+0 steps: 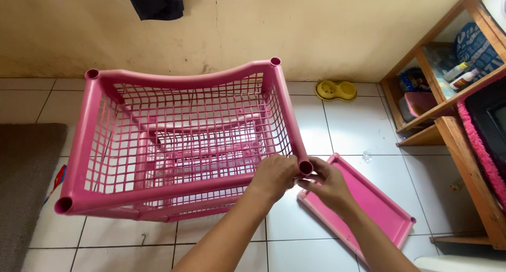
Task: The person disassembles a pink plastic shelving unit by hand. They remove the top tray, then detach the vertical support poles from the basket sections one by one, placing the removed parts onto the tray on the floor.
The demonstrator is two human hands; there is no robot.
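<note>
Both hands are gripping 1 near corner socket of the pink basket (179, 140) — left hand (274, 176), right hand (328, 183) — it is sitting on the tiled floor (348, 130), mouth facing up, long axis running left-right.

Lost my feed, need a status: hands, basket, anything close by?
Left hand and right hand both grip one corner socket of the pink plastic lattice basket. Flat pink plastic tray on floor beside right hand.

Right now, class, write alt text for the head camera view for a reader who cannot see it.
Two bare hands grip the near right corner socket of a pink plastic lattice basket standing on a white tiled floor: the left hand on the rim, the right hand beside it. A flat pink tray lies to the right, near a wooden shelf unit.
</note>
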